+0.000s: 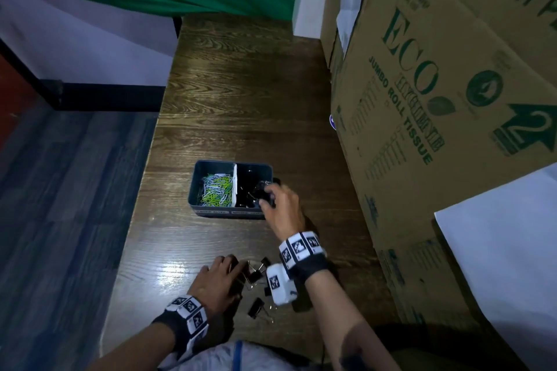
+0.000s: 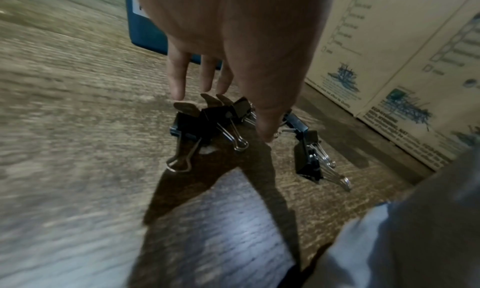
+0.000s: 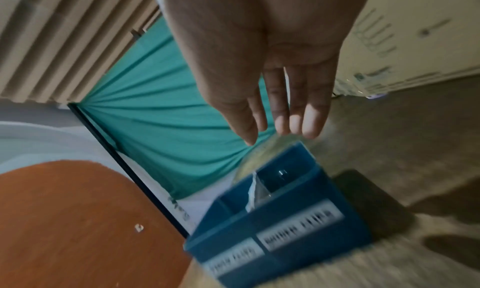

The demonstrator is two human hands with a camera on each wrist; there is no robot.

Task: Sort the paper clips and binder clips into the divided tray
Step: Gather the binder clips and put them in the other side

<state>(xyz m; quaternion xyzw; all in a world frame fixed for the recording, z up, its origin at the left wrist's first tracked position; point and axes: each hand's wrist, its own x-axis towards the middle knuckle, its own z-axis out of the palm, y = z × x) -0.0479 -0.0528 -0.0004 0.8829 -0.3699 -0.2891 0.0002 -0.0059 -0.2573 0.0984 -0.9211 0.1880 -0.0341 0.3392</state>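
Gathering the last binder clips (image 2: pixel 221 126) calls for a clean pinch on the black bodies, not the wire handles, so we lift several at once. Our left hand (image 1: pixel 215 281) hangs over them with straight fingers, holding nothing. Our right hand (image 1: pixel 281 205) hovers, fingers extended and empty, over the divided tray (image 1: pixel 211 212) at twelve o'clock: coloured paper clips (image 1: pixel 215 190) left, black clips right. The remaining clips lie loose on the desk (image 1: pixel 247 105).
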